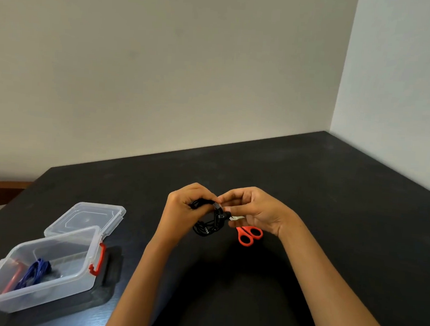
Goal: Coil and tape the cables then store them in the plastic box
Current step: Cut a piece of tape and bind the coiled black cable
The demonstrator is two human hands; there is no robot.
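A coiled black cable (208, 226) hangs above the middle of the dark table (307, 207). My left hand (185, 209) grips the top of the coil with curled fingers. My right hand (254, 209) pinches the coil where a strip of clear tape (217, 205) wraps it, close against my left fingertips. A clear plastic box (55, 286) with red latches stands open at the left, and a coiled blue cable (35, 272) lies inside it.
The box's clear lid (88, 217) lies flat on the table just behind the box. Orange-handled scissors (249, 235) lie under my right hand, blades partly hidden. Walls close off the table at the back and on the right.
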